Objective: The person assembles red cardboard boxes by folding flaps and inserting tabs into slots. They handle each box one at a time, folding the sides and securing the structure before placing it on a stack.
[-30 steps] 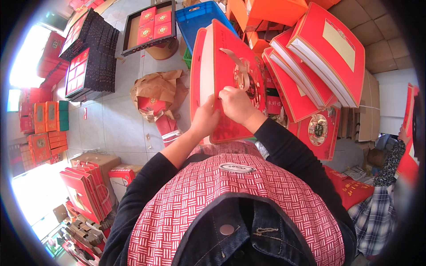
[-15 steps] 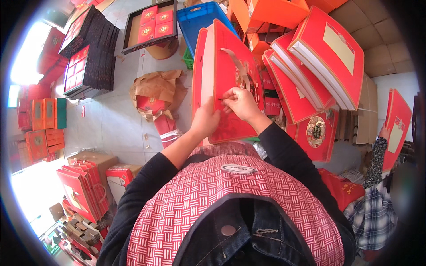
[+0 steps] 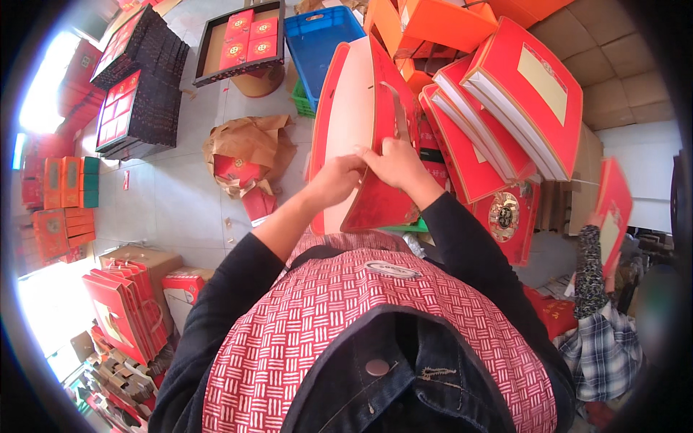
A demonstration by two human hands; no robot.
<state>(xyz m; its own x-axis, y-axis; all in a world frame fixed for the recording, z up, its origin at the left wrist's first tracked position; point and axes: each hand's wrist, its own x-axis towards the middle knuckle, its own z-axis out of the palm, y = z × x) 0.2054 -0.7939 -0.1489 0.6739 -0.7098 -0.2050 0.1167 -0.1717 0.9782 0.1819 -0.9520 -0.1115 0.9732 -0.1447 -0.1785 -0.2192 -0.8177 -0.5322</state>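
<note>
A large red gift box [image 3: 393, 173] with a pale side stands tilted in front of me, with a ribbon handle [image 3: 397, 108] on its red face. My left hand [image 3: 336, 180] lies against the pale side, its fingers curled at the edge of the red panel; what they pinch is hidden. Over that same edge, my right hand [image 3: 397, 164] is closed on the red panel just below the ribbon, its thumb meeting the left fingertips.
Several red boxes [image 3: 527, 101] lean stacked to the right, beside another with a gold emblem [image 3: 504, 216]. Beyond are a blue crate [image 3: 325, 36] and orange boxes [image 3: 440, 32]. Crumpled brown paper [image 3: 249, 148] lies on the floor. At right, another person's sleeve [image 3: 588, 274] shows.
The gift box has turned, showing more of its pale side. My left hand has shifted from gripping the edge to meet my right hand. The other person's red box has moved left.
</note>
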